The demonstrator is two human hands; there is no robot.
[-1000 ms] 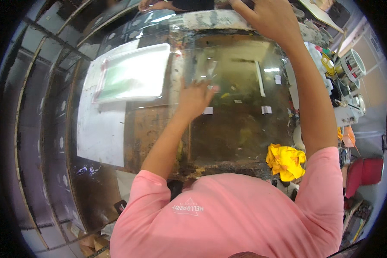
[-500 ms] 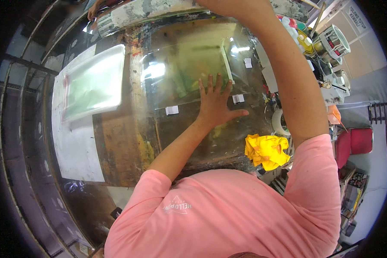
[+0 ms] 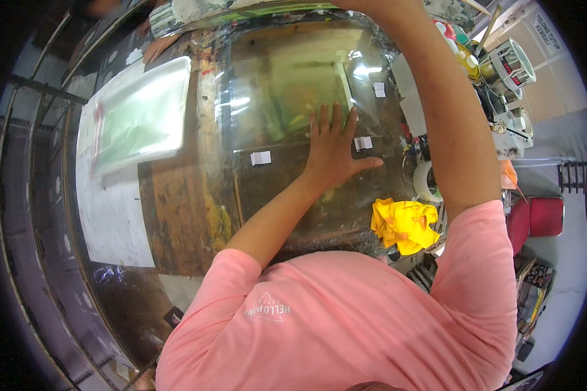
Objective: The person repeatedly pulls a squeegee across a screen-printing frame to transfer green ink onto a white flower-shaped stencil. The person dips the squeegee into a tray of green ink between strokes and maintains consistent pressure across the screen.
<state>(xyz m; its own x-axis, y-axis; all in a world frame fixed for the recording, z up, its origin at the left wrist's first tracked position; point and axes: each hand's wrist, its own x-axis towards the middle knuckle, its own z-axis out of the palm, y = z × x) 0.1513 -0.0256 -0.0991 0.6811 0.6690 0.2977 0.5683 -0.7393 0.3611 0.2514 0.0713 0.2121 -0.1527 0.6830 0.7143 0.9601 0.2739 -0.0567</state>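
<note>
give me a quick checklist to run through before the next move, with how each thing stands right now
1. Left hand free: ok, open and spread over the glossy work surface, nothing gripped.
2. Right hand grip: cannot tell, it is mostly cut off at the upper picture edge.
3. Three white tabs uncovered: ok, one lies close beside the left hand.
4. Yellow cloth apart from the left hand: ok.
5. Co-worker's hand well away from the clear plastic pack: not ok, it is near its far edge.
</note>
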